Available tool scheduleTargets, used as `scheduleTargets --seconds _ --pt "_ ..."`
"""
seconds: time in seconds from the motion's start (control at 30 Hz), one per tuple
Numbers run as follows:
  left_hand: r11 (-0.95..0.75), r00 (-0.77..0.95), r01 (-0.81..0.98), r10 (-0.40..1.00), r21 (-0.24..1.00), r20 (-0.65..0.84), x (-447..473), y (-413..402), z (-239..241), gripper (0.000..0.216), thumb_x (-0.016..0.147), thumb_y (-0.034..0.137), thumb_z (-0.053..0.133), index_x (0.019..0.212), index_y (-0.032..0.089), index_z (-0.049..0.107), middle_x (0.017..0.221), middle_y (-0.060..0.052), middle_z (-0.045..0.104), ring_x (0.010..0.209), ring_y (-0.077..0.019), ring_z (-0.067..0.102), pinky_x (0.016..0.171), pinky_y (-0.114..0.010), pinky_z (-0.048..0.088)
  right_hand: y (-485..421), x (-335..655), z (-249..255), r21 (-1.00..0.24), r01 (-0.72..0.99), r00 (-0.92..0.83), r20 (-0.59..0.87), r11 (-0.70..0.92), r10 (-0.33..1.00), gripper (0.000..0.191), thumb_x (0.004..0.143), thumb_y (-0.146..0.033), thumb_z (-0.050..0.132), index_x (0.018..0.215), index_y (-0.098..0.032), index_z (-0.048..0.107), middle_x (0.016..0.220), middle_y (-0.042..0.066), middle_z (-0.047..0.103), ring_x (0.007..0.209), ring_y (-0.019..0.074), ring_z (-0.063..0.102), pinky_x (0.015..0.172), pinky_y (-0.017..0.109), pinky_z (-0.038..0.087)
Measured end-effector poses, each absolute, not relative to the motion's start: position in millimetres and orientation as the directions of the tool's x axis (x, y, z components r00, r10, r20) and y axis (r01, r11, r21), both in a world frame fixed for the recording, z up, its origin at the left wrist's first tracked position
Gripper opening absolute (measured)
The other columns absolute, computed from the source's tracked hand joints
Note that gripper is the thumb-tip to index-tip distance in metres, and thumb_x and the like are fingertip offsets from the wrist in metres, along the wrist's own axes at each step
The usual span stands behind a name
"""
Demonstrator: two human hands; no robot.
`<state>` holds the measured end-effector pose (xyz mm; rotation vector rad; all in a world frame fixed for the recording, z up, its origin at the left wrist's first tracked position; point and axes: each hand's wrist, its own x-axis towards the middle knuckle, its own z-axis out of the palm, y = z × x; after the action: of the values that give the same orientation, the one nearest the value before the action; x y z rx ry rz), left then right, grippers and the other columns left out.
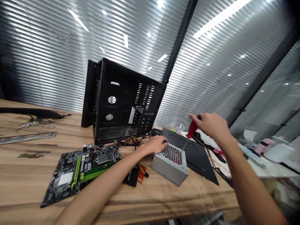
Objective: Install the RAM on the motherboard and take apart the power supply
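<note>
Screwdriver (192, 129) is leaning; its tilt may be inviting a slip across the metal box (169, 171).
The right hand (212, 125) is clasping the handle; the left hand (156, 144), grip unclear, is touching the box on the table (164, 201).

No word, brand or number can be read for certain; the circuit board (83, 161) carries pale lettering (89, 166) near its green slots (77, 172), too small and slanted to make out; the flat black box (133, 178) bears small white print (128, 177), likewise blurred. The orange card (141, 173) beside it shows pale marks, unreadable too.
</note>
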<state>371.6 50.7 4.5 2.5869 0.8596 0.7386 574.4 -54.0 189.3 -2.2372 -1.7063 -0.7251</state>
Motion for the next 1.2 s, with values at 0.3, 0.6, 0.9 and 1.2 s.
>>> scheduleTargets --seconds 0.3,0.6,0.9,1.2 --pt "-0.782 0.701 0.444 0.607 0.437 0.375 372 56 1 0.035 0.102 0.04 0.049 0.124 0.026 0.073 0.129 -0.005 0.074 0.121 -0.0237 0.068 0.106 -0.032 0.051 -41 596 224 0.098 0.995 -0.036 0.111 0.025 0.993 0.048 0.099 -0.065 0.049 0.087 -0.024 0.069 0.089 0.01 0.074 0.078 0.027 0.065 0.076 0.039 0.047" --pt "-0.78 0.696 0.456 0.613 0.428 0.375 370 52 4 0.036 0.102 0.04 0.05 0.124 0.024 0.073 0.13 -0.008 0.074 0.122 -0.0266 0.068 0.105 -0.036 0.052 -45 590 221 0.24 0.964 -0.15 0.128 0.116 0.98 0.024 0.093 -0.033 0.064 0.114 -0.022 0.068 0.108 0.012 0.075 0.094 0.0258 0.067 0.078 0.032 0.044" --pt "-0.773 0.688 0.464 0.622 0.433 0.374 371 52 2 0.036 0.103 0.039 0.049 0.125 0.026 0.074 0.131 -0.007 0.074 0.123 -0.0248 0.068 0.108 -0.034 0.05 -40 590 201 0.202 0.965 0.092 0.325 -0.164 0.941 0.053 0.098 -0.07 0.044 0.097 -0.02 0.063 0.091 0.018 0.072 0.087 0.0342 0.067 0.075 0.041 0.042" --pt "-0.78 0.694 0.445 0.611 0.441 0.38 370 53 2 0.035 0.102 0.036 0.05 0.125 0.025 0.074 0.131 -0.006 0.074 0.124 -0.0247 0.068 0.108 -0.034 0.051 -48 597 226 -0.007 0.999 -0.037 -0.019 0.037 0.999 0.036 0.089 -0.04 0.07 0.12 -0.025 0.06 0.112 0.009 0.075 0.095 0.0242 0.069 0.077 0.032 0.049"
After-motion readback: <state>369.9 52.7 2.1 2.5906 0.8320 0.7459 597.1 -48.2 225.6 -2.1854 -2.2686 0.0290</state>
